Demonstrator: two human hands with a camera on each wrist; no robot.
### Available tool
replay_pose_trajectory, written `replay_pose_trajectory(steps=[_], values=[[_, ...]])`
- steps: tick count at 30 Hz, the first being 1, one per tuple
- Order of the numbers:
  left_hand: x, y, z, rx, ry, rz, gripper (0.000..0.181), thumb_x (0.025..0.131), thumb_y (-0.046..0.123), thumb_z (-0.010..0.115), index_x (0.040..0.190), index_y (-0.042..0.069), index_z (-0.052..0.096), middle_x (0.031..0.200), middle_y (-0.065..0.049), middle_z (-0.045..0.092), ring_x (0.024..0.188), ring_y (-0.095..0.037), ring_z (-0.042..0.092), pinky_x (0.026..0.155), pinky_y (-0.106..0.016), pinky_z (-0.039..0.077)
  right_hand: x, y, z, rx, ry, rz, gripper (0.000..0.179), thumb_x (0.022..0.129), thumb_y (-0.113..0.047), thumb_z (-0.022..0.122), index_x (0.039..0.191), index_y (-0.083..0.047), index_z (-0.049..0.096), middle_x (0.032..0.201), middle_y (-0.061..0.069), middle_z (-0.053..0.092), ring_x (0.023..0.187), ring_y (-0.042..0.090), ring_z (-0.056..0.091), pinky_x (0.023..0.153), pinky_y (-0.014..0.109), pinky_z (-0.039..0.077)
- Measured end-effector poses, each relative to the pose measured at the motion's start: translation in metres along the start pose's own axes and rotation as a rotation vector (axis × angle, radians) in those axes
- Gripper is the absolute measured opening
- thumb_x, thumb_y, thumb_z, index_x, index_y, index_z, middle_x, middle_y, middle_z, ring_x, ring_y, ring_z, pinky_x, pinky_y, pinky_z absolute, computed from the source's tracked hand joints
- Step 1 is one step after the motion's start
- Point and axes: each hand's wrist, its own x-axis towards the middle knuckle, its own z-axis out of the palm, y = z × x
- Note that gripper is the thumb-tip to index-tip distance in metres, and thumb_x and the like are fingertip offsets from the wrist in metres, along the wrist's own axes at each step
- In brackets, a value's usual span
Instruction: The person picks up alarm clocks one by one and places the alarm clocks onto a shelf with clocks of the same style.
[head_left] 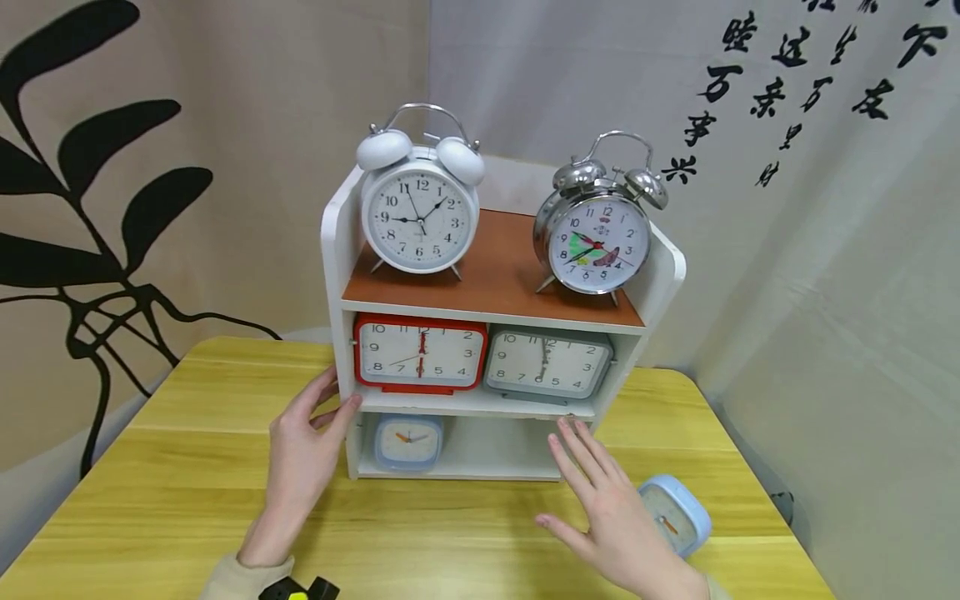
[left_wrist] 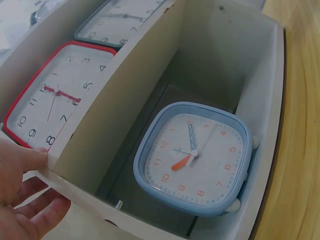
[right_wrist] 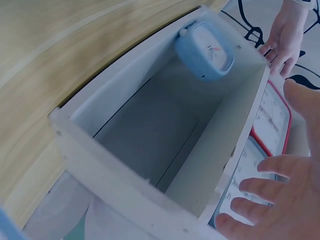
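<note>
My left hand (head_left: pixel 306 442) holds the left side panel of a white shelf (head_left: pixel 465 405), thumb on its front edge and fingers along the outer side. My right hand (head_left: pixel 611 508) is spread near the lower right front of the shelf, holding nothing. In the bottom compartment, at its left end, stands a light blue alarm clock (left_wrist: pixel 195 160). Above it, a red-framed clock (head_left: pixel 420 353) and a grey-green clock (head_left: pixel 549 365) stand side by side. Another light blue clock (head_left: pixel 675 514) lies on the table, partly hidden behind my right hand.
On the brown top board (head_left: pixel 502 258) stand a white twin-bell alarm clock (head_left: pixel 422 215) at left and a silver twin-bell alarm clock (head_left: pixel 598 243) at right. The wooden table (head_left: pixel 187 467) has a curtain (head_left: pixel 840 275) with dark lettering and plant shapes behind it.
</note>
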Motion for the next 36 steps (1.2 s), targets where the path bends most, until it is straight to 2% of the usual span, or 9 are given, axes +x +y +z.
replay_pose_trajectory(steps=[4, 11, 17, 21, 24, 26, 36], values=[[0.0, -0.001, 0.0, 0.0, -0.01, -0.004, 0.048, 0.101, 0.01, 0.071, 0.147, 0.004, 0.06, 0.143, -0.023, 0.066, 0.125, -0.037, 0.069, 0.083, 0.005, 0.051, -0.01, 0.007, -0.005, -0.019, -0.019, 0.042, 0.085, 0.102, -0.063, 0.055, 0.164, -0.009, 0.036, 0.17, 0.017, 0.039, 0.165, 0.024, 0.022, 0.135, 0.013, -0.002], [0.0, -0.001, 0.0, 0.002, -0.009, -0.002, 0.048, 0.101, 0.009, 0.07, 0.147, 0.004, 0.059, 0.143, -0.023, 0.067, 0.125, -0.038, 0.069, 0.083, 0.005, 0.051, -0.028, 0.025, -0.012, -0.031, -0.024, 0.124, 0.092, 0.092, -0.055, 0.075, 0.163, -0.009, 0.038, 0.169, 0.016, 0.041, 0.165, 0.002, -0.001, 0.132, 0.008, -0.003], [-0.001, -0.001, 0.0, 0.003, 0.002, -0.002, 0.048, 0.1, 0.009, 0.071, 0.147, 0.004, 0.06, 0.142, -0.023, 0.067, 0.125, -0.038, 0.069, 0.083, 0.005, 0.051, -0.043, 0.044, -0.016, -0.044, 0.007, 0.165, 0.09, 0.091, -0.055, 0.077, 0.162, -0.011, 0.042, 0.167, 0.014, 0.044, 0.166, 0.007, 0.01, 0.13, 0.006, -0.001], [-0.001, 0.0, 0.0, 0.005, 0.001, -0.004, 0.048, 0.101, 0.009, 0.07, 0.147, 0.004, 0.06, 0.142, -0.023, 0.067, 0.125, -0.038, 0.069, 0.083, 0.005, 0.051, -0.052, 0.054, -0.019, -0.037, 0.0, 0.207, 0.096, 0.084, -0.047, 0.085, 0.162, -0.012, 0.041, 0.163, 0.02, 0.047, 0.166, 0.005, 0.009, 0.129, 0.005, -0.002], [0.0, 0.001, 0.0, 0.005, 0.001, -0.007, 0.048, 0.101, 0.009, 0.07, 0.147, 0.004, 0.06, 0.141, -0.023, 0.068, 0.124, -0.036, 0.069, 0.083, 0.005, 0.05, -0.056, 0.059, -0.022, -0.042, -0.007, 0.221, 0.097, 0.083, -0.043, 0.087, 0.161, -0.009, 0.041, 0.162, 0.023, 0.048, 0.164, -0.001, 0.003, 0.129, 0.005, -0.002], [0.0, 0.001, -0.001, 0.007, 0.002, -0.006, 0.048, 0.101, 0.009, 0.07, 0.147, 0.004, 0.06, 0.141, -0.023, 0.068, 0.124, -0.036, 0.069, 0.083, 0.005, 0.05, -0.059, 0.062, -0.023, -0.047, -0.015, 0.229, 0.097, 0.082, -0.04, 0.088, 0.16, -0.006, 0.042, 0.162, 0.025, 0.047, 0.165, 0.0, 0.003, 0.129, 0.005, -0.002], [-0.001, 0.001, 0.0, 0.01, 0.011, 0.005, 0.048, 0.1, 0.007, 0.07, 0.147, 0.004, 0.06, 0.14, -0.023, 0.068, 0.122, -0.035, 0.069, 0.082, 0.005, 0.051, -0.076, 0.073, -0.026, -0.059, -0.06, 0.296, 0.094, 0.085, -0.038, 0.087, 0.161, -0.005, 0.041, 0.165, 0.023, 0.044, 0.166, 0.003, 0.004, 0.127, 0.002, -0.005]])
